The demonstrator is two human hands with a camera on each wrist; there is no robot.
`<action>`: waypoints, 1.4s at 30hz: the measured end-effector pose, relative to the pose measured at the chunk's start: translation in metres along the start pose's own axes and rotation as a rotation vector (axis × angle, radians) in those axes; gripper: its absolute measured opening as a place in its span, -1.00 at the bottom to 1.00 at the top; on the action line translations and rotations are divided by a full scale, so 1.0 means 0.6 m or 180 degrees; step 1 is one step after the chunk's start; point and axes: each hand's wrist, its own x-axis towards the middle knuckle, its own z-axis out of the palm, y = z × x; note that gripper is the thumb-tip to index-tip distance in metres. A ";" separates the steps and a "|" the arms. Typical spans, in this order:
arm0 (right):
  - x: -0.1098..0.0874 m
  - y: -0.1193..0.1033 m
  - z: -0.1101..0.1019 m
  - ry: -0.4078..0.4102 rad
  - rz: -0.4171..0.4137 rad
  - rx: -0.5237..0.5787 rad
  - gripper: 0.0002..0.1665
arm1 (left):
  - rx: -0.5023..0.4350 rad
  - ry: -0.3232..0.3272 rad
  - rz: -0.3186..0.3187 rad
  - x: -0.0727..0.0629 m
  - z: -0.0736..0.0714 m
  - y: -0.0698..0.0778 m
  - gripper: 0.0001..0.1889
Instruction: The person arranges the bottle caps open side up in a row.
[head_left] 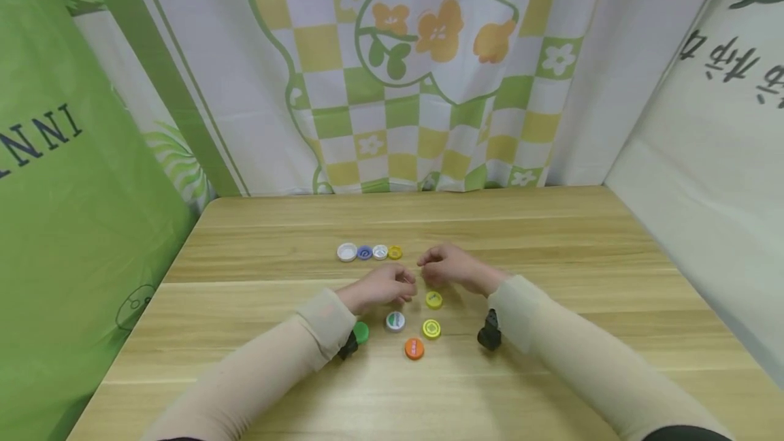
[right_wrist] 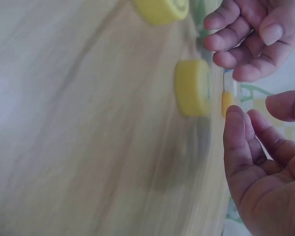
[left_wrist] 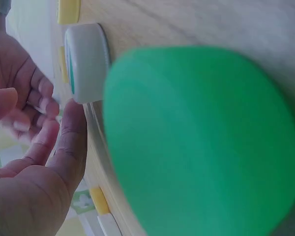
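My left hand [head_left: 384, 284] hovers over the middle of the table with loosely bent fingers and nothing between them. Facing it, my right hand [head_left: 454, 268] is likewise relaxed and holds nothing, as the right wrist view shows. A yellow bottle cap [head_left: 433, 300] lies just below the right hand. The white cap with a green print [left_wrist: 88, 64] is near the left fingertips. Close to the left wrist is a green cap [head_left: 362, 332]. Another yellow cap [head_left: 431, 329] and an orange cap [head_left: 414, 348] lie nearer the body.
Beyond the hands, four side by side would be several caps in a row: a larger white cap [head_left: 346, 252], a blue cap [head_left: 365, 252], a white cap [head_left: 380, 252] and a dark-yellow cap [head_left: 395, 252]. Printed curtains [head_left: 429, 121] hang behind the wooden table [head_left: 551, 223].
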 end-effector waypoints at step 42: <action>-0.045 0.043 0.029 0.0389 0.0295 -0.0654 -0.69 | 0.0336 0.0037 -0.0119 0.022 0.040 0.011 -0.72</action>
